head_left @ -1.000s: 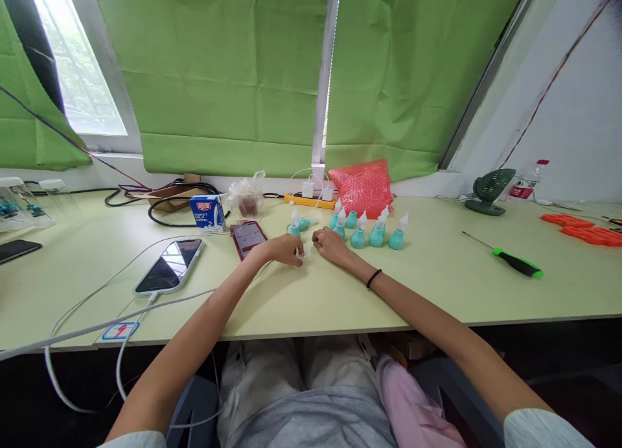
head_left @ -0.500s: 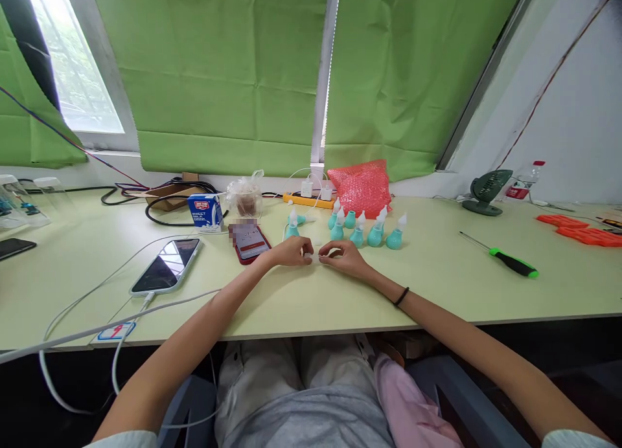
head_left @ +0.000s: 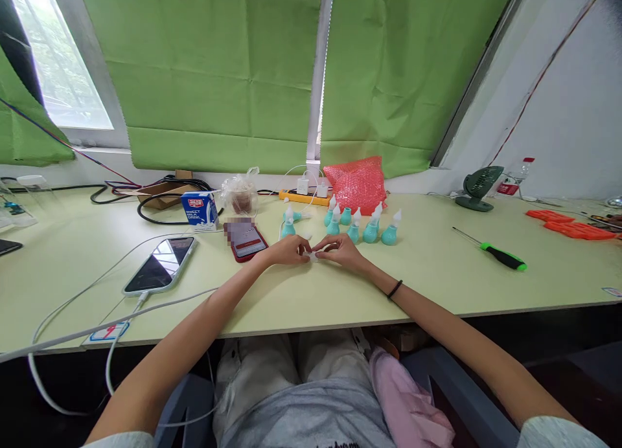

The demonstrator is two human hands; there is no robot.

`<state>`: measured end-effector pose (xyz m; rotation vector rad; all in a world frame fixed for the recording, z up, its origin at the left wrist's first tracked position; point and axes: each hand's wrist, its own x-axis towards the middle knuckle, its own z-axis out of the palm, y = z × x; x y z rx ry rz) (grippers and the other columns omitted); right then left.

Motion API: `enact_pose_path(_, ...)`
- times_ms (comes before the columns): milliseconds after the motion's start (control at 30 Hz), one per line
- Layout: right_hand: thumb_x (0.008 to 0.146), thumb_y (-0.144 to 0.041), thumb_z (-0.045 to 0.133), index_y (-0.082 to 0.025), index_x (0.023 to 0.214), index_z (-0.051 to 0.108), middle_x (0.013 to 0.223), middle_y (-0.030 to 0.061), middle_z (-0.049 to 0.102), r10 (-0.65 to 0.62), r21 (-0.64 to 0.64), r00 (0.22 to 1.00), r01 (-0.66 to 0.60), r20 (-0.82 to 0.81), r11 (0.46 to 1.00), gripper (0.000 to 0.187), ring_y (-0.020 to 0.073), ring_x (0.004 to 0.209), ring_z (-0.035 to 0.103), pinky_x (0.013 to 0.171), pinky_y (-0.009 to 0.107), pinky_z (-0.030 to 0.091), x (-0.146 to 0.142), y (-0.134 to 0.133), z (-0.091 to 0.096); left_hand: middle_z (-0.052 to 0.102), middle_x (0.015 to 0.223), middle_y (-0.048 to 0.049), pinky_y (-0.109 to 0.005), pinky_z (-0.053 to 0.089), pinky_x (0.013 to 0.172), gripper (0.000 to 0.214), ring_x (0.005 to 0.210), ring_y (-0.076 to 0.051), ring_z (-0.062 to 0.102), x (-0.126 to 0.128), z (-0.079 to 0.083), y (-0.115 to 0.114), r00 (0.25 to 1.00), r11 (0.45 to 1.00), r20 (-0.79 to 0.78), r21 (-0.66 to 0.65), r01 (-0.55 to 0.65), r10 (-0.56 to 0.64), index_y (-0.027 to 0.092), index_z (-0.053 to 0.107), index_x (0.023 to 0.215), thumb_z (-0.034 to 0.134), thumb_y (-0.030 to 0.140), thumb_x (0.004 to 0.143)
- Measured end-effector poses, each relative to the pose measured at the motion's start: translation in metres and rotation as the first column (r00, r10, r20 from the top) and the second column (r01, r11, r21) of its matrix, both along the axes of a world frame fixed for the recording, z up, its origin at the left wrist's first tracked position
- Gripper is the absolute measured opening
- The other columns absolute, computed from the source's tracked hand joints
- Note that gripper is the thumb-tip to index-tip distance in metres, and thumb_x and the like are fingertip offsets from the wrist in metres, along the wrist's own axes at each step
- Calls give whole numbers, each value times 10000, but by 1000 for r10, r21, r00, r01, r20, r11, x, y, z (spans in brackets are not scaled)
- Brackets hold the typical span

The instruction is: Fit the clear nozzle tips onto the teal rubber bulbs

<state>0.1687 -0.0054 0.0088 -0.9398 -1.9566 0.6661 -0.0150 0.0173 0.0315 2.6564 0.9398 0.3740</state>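
Note:
My left hand (head_left: 291, 250) and my right hand (head_left: 341, 251) meet just above the table, fingertips pinched. Between them is a small translucent white piece (head_left: 312, 257), gripped from both sides; its exact shape is too small to make out. Just behind the fingers lies another small whitish bit (head_left: 308, 237). A teal squeeze bulb with a clear pointed tip (head_left: 288, 223) stands behind my left hand. Beyond my right hand is a group of several similar teal bulbs (head_left: 370, 232), most with pointed tips, while one teal bulb (head_left: 345, 216) has no tip.
To the left are a red-cased phone (head_left: 249, 243), a charging phone (head_left: 160, 265) with its white cable and a blue milk carton (head_left: 200, 210). Behind lie a yellow power strip (head_left: 304, 197) and red bubble wrap (head_left: 357, 184). A screwdriver (head_left: 500, 255), small fan (head_left: 479, 188) and orange parts (head_left: 571, 225) sit to the right.
My fingertips have come closer together, and the white piece now bridges both hands. The whole view has shifted slightly with the camera.

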Motion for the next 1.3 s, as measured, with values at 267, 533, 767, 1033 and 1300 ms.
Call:
enact_pose_path(267,632,-303,618,-139,729,658,724,58,652,-27,-15,997,26,-66,1000,194,161,688,598,594,257,488,1,5,-4,614,703,-30,-198,388,559,284,605,-118,537,0,1,0,1000,1000,-10,4,5,-5,129,618,888,482,266,679)
enact_pose_path(533,609,-314,638,-146,710,662,711,58,655,-36,-44,998,33,-60,998,198,168,677,602,582,256,486,-1,3,-4,609,676,-20,-190,375,544,289,584,-110,528,1,1,-1,1000,1000,-16,6,4,-4,143,620,911,477,268,694)
enact_pose_path(767,605,-310,637,-144,697,660,703,57,656,-59,-57,997,56,-54,997,191,165,667,600,574,254,480,-3,4,-5,604,662,-12,-186,370,535,290,566,-104,521,0,2,-2,1000,1000,-15,1,9,-9,153,620,921,483,261,690)
enact_pose_path(1033,607,-309,632,-139,698,656,697,49,656,-29,-71,999,26,-44,997,194,143,635,591,611,261,477,-3,10,-8,608,677,-17,-189,374,543,298,573,-106,525,0,0,-1,1000,1000,-12,4,10,-10,152,617,935,486,264,692)
enact_pose_path(1300,639,-308,601,-142,715,660,700,47,653,-25,-68,1000,24,-9,997,193,145,646,585,571,238,465,-3,10,-10,614,696,-29,-187,380,538,311,586,-112,535,0,0,0,1000,1000,-12,-4,9,-9,140,614,936,480,284,695)
